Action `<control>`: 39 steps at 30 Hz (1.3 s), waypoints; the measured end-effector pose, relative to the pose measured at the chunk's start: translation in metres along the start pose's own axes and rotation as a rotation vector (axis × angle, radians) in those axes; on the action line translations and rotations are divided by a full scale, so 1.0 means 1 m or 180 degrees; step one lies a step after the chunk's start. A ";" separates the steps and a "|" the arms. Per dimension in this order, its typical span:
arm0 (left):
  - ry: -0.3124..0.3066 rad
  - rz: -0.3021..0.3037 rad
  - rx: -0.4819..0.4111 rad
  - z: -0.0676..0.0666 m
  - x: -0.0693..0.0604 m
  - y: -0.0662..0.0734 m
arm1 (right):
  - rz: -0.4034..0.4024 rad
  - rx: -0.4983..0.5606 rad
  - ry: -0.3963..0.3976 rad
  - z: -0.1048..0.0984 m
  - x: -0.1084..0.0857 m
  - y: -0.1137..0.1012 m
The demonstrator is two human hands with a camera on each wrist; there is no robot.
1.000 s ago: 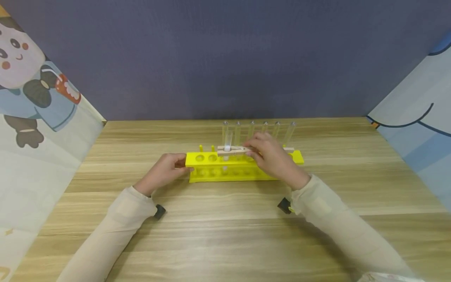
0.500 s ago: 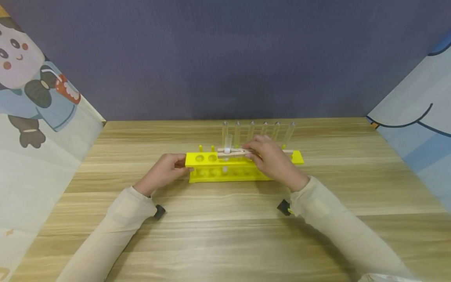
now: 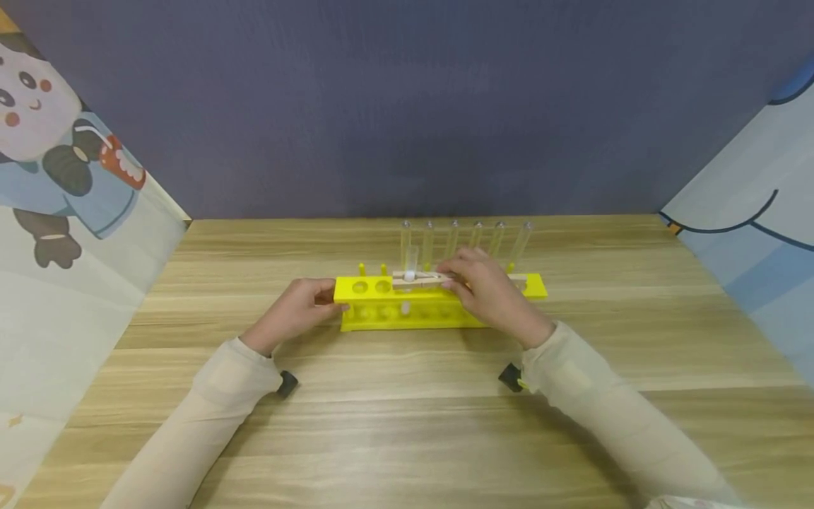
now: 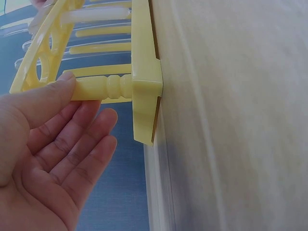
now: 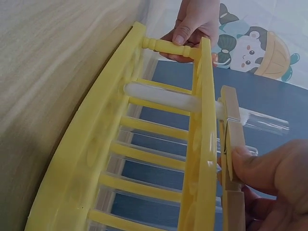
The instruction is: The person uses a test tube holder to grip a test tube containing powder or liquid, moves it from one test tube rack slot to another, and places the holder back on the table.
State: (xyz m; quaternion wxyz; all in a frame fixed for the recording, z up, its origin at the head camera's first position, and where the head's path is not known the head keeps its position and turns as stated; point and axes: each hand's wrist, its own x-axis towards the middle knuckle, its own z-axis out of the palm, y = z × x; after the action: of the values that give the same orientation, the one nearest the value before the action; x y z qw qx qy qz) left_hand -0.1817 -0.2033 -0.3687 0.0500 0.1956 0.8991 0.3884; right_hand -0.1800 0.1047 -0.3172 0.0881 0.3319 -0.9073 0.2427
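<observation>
A yellow test tube rack (image 3: 536,286) stands on the table. My left hand (image 3: 292,311) holds its left end post, the thumb (image 4: 65,86) on the near side and the fingers behind. My right hand (image 3: 486,288) pinches a wooden test tube clamp (image 3: 420,281) lying level just over the rack's top plate. Gripped in the clamp's jaws is a clear test tube (image 5: 163,98) with white contents, upright through the third hole from the left. In the right wrist view its rounded bottom reaches the rack's base; whether it touches I cannot tell. My right fingers hide several holes.
Several clear test tubes (image 3: 429,240) stand upside down on the pegs along the rack's back. Two bare pegs (image 3: 384,269) rise at the back left. A dark panel (image 3: 407,106) closes off the wooden table's (image 3: 381,424) far edge.
The test tube and clamp have moved slightly down, the white bottom sinking lower through the rack. My right hand has dropped a little with them. My left hand stays on the post.
</observation>
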 end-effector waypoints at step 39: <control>-0.0022 -0.0079 -0.0046 0.001 0.000 -0.001 | 0.0038 0.0012 -0.0078 0.006 -0.001 0.002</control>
State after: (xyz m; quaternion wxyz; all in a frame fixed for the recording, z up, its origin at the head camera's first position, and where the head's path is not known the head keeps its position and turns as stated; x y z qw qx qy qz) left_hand -0.1816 -0.2032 -0.3697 0.0593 0.1854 0.8984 0.3936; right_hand -0.1807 0.1033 -0.3232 0.0748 0.3296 -0.9098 0.2408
